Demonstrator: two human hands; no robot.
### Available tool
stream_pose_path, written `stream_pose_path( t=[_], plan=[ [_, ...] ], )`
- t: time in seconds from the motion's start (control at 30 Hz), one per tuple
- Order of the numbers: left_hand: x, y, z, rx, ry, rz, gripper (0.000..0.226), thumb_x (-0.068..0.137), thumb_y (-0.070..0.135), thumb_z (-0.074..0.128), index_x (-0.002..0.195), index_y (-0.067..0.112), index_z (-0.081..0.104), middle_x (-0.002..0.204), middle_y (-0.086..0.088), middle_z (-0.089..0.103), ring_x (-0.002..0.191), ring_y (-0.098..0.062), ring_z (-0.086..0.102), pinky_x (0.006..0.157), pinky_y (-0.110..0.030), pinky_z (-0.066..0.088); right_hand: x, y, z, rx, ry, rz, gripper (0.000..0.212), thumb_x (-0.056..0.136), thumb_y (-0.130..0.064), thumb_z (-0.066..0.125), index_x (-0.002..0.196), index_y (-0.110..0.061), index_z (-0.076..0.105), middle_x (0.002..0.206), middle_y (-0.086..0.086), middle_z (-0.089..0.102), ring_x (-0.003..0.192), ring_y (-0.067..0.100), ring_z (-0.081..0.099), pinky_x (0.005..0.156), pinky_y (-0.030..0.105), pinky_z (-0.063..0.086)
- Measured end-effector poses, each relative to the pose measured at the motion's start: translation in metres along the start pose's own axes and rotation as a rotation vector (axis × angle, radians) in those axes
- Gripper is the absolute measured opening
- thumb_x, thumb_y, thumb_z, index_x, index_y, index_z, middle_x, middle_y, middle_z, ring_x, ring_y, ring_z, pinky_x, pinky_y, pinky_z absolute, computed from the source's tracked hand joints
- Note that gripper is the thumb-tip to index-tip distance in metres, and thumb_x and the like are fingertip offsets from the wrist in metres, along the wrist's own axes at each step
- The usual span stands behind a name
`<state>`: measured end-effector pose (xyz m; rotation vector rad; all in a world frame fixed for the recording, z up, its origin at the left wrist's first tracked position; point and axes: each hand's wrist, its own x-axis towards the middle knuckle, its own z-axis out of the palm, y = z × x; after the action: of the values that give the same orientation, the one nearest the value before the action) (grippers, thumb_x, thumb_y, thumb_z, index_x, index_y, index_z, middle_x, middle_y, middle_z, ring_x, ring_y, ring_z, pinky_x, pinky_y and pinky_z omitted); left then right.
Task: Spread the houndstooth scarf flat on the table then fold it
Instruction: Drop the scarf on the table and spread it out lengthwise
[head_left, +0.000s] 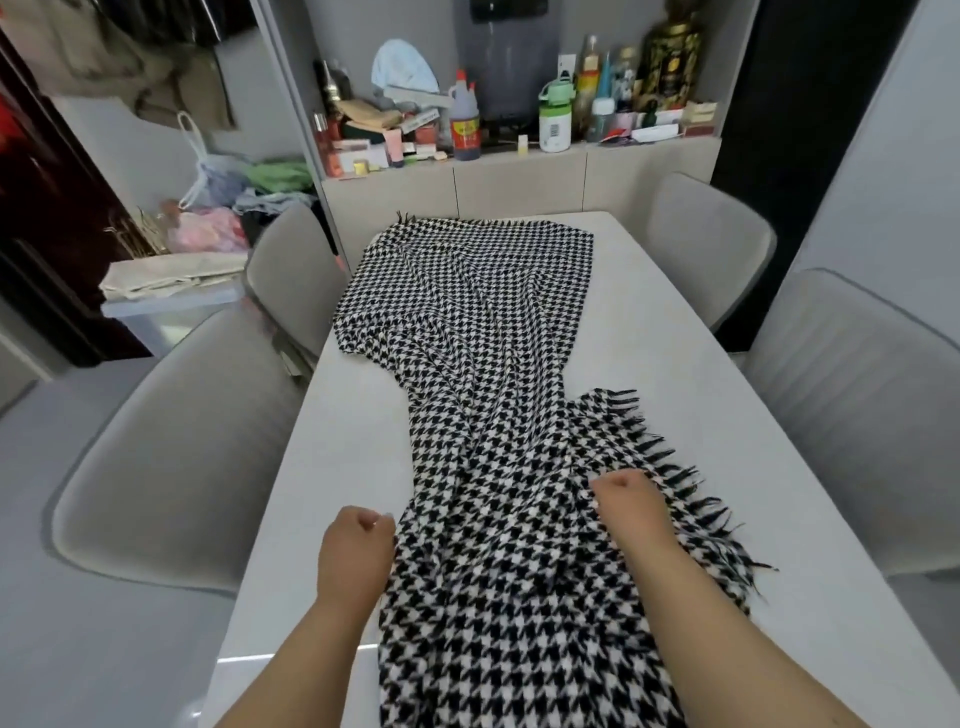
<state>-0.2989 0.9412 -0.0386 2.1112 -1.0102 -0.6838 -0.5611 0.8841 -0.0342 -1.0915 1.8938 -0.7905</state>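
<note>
1. The black-and-white houndstooth woven scarf (483, 395) lies lengthwise along the white glossy surface (675, 332), running from 12 o'clock to 6 o'clock, bunched and creased in its near half.
2. The left hand (356, 551) pinches the scarf's edge at 7 o'clock; the right hand (631, 506) grips cloth at 5 o'clock, beside the fringe.
3. Spreading looks under way; next, I judge, both hands pull apart to flatten the creases before folding.

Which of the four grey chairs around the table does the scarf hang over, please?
The far chair on the left: the scarf spills off the table edge against its backrest. The other three stand apart from the cloth.
</note>
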Motion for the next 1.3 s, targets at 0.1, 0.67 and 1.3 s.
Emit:
stream_pose_path(
  t=[0.1, 0.67, 1.3],
  plan=[
    [0.04, -0.009, 0.033, 0.041, -0.107, -0.172, 0.04, 0.093, 0.029, 0.053, 0.091, -0.011, 0.056, 0.071, -0.015, 0.059, 0.066, -0.032, 0.056, 0.072, -0.039, 0.05, 0.042, 0.004, 0.026, -0.016, -0.158, 0.129, 0.048, 0.094, -0.031, 0.056, 0.052, -0.016, 0.037, 0.055, 0.005, 0.04, 0.058, 0.022, 0.042, 0.067, 0.035, 0.051],
    [0.07, 0.019, 0.036, -1.019, -0.352, -0.625, 0.032, 0.089, 0.025, 0.045, 0.097, 0.0, 0.065, 0.078, -0.017, 0.073, 0.066, -0.03, 0.071, 0.065, -0.037, 0.056, 0.125, -0.012, 0.02, 0.531, -0.087, 0.366, 0.063, 0.087, -0.05, 0.058, 0.137, -0.013, 0.045, 0.137, 0.015, 0.053, 0.119, 0.035, 0.055, 0.101, 0.055, 0.043],
    [0.079, -0.009, 0.012, -1.155, -0.421, -0.578, 0.032, 0.084, 0.013, 0.05, 0.075, 0.004, 0.079, 0.085, -0.021, 0.074, 0.07, -0.035, 0.073, 0.059, -0.044, 0.06, 0.086, -0.027, 0.011, 0.025, -0.188, 0.264, 0.1, 0.079, -0.035, 0.077, 0.15, -0.002, 0.014, 0.155, 0.019, 0.025, 0.139, 0.037, 0.03, 0.109, 0.046, 0.032]
  ],
)
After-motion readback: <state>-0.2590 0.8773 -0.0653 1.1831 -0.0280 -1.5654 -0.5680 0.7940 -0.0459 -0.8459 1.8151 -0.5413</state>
